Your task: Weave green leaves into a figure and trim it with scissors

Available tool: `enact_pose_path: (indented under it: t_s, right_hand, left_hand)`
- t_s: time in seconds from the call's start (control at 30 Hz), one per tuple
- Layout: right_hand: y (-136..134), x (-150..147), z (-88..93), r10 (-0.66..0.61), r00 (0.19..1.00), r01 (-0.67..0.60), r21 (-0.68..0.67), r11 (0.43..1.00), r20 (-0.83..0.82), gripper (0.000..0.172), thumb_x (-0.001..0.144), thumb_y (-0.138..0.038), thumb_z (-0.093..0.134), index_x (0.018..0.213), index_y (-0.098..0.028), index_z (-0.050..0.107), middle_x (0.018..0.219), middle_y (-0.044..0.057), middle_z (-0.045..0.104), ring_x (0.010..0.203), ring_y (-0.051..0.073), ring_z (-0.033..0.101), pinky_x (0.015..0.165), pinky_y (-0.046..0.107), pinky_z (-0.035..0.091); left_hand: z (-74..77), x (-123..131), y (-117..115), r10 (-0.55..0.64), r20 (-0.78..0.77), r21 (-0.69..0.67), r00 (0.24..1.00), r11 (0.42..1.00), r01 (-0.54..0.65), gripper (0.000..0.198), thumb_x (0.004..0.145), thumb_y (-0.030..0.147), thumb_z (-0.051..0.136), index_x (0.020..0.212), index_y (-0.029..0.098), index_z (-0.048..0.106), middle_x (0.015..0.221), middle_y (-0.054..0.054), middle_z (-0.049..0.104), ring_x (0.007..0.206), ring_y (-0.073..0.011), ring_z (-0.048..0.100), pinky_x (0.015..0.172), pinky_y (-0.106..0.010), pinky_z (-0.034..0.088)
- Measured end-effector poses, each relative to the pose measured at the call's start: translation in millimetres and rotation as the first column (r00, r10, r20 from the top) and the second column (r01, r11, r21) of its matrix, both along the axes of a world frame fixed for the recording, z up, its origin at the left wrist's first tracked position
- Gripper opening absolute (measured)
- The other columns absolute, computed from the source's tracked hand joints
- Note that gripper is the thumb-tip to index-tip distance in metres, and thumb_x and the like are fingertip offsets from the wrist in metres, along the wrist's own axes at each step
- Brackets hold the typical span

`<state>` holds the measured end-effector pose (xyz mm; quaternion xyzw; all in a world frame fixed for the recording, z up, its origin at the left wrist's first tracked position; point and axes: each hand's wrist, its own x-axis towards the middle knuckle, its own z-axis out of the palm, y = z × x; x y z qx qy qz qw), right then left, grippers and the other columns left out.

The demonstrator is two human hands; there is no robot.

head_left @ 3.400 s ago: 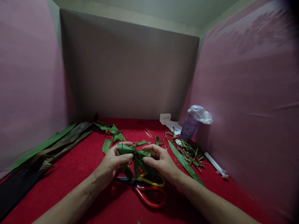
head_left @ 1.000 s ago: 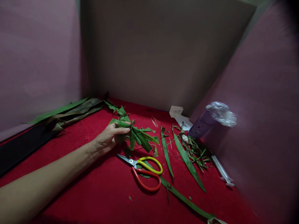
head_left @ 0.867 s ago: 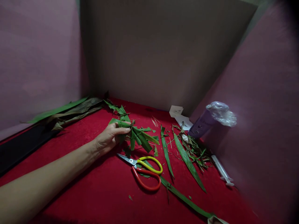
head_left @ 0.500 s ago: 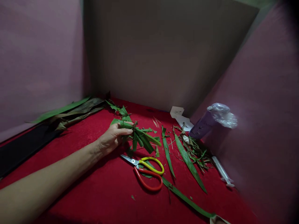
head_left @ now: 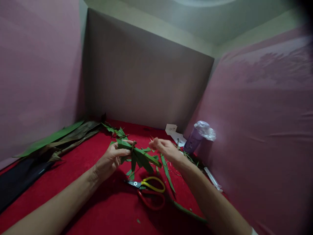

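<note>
My left hand [head_left: 110,160] pinches a bundle of green leaf strips [head_left: 144,160] between thumb and fingers. The strips fan out to the right from a brownish stem at the top. To the right of the bundle, my right hand [head_left: 167,148] hovers over the red cloth with its fingers curled together. Whatever its fingertips hold, if anything, cannot be made out. Thin pale sticks [head_left: 151,138] lie close by those fingertips. Below the bundle rest scissors [head_left: 140,185] with one yellow and one red handle, blades pointing left.
Long leaves [head_left: 53,138] and a dark cloth [head_left: 19,179] lie at the left. Leaf strips [head_left: 167,173] lie under my right arm. White papers [head_left: 170,129], a purple plastic-topped container [head_left: 192,143] and a syringe-like tube [head_left: 212,179] line the right. Walls enclose the red surface [head_left: 105,202].
My right hand has come into view from the right, reaching over the leaf scraps. The view has tilted upward. My left hand still holds the leaf bundle.
</note>
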<state>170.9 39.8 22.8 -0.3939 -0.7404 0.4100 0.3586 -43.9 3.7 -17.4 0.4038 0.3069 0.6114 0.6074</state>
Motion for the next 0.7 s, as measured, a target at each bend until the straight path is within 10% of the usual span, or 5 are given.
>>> enact_pose_path:
  t_s: [0.2, 0.7]
  right_hand:
    - [-12, -8, -34.8, 0.074, 0.989, -0.104, -0.247, 0.963, -0.128, 0.033, 0.067, -0.045, 0.071, 0.069, -0.014, 0.060, 0.054, -0.005, 0.048, 0.048, 0.006, 0.036, 0.047, 0.021, 0.025]
    - [-12, 1, -50.7, -0.070, 0.938, -0.070, -0.385, 0.920, -0.338, 0.031, 0.055, -0.036, 0.079, 0.071, -0.015, 0.063, 0.060, -0.002, 0.061, 0.051, 0.009, 0.052, 0.055, 0.023, 0.038]
  left_hand:
    - [-0.1, 5, -1, 0.021, -0.036, -0.032, 0.999, 0.999, -0.022, 0.028, 0.058, 0.010, 0.073, 0.085, 0.015, 0.067, 0.072, -0.003, 0.072, 0.068, -0.0148, 0.065, 0.066, -0.025, 0.051]
    - [-15.5, 22, -2, -0.081, -0.066, -0.135, 0.995, 0.988, 0.071, 0.028, 0.062, 0.011, 0.072, 0.088, 0.015, 0.063, 0.078, -0.006, 0.072, 0.069, -0.0176, 0.066, 0.068, -0.030, 0.052]
